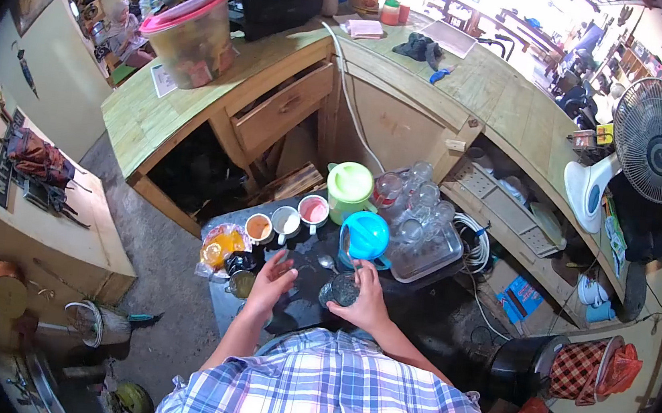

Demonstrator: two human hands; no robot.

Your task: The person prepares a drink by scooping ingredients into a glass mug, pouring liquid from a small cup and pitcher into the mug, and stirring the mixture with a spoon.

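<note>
My right hand [368, 299] is wrapped round a clear glass [339, 290] above the dark tabletop [303, 278]. To its left, my left hand [273, 283] is raised with fingers apart and holds nothing. A metal spoon [327, 262] lies just beyond the glass. Near my left hand stand a glass jar [241, 283] and a small black plastic bag [239, 262]. Behind them is an orange item in clear plastic [223, 248]. Three cups form a row: one with orange-brown contents [258, 228], a white one [286, 222] and a pink-lined one [314, 210].
A blue-lidded pitcher [365, 237] and a green pitcher [350, 186] stand beyond my right hand. A clear tray [428, 265] holds several upturned glasses at the right. A wooden counter [281, 64] curves behind the table, with a white fan [586, 193] on its right end.
</note>
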